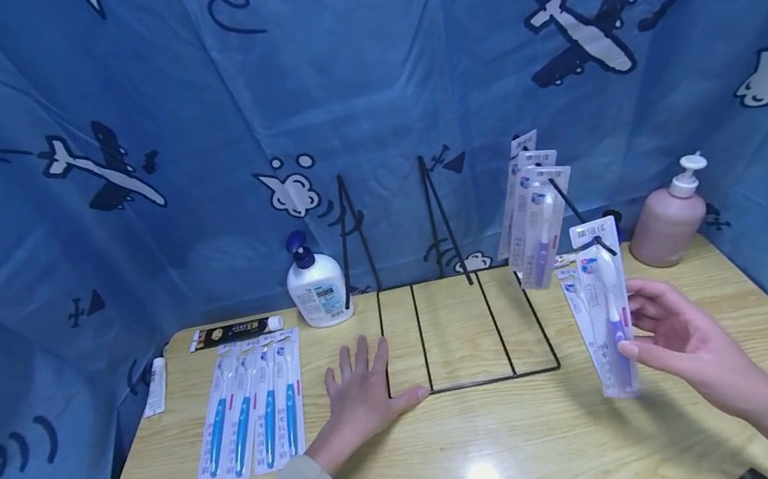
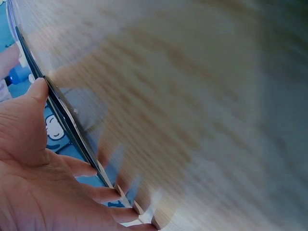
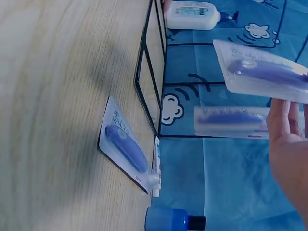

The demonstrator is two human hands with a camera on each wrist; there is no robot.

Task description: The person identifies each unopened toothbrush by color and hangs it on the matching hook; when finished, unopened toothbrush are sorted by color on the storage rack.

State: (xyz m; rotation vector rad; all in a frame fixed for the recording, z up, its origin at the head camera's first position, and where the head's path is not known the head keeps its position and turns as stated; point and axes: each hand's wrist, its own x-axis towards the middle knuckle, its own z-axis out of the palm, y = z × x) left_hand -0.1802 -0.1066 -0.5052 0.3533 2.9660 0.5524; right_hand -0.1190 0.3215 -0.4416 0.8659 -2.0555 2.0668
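Observation:
My left hand (image 1: pixel 361 390) lies flat on the wooden table (image 1: pixel 507 446) with fingers spread, and its thumb touches the front left corner of a black wire rack (image 1: pixel 475 382). The left wrist view shows the same palm (image 2: pixel 33 168) beside the rack's bar (image 2: pixel 62 115). My right hand (image 1: pixel 649 323) holds a packed purple toothbrush (image 1: pixel 610 312) by its right edge. The pack's top is at the tip of a rack hook (image 1: pixel 605 243). Three similar packs (image 1: pixel 540 223) hang further back. Another purple pack (image 3: pixel 126 149) lies on the table beneath.
Several blue toothbrush packs (image 1: pixel 252 407) lie in a row left of my left hand. Behind them are a black toothpaste box (image 1: pixel 233 332), a white tube (image 1: pixel 156 386) and a white pump bottle (image 1: pixel 318 288). A pink pump bottle (image 1: pixel 667 228) stands back right. Blue cloth surrounds the table.

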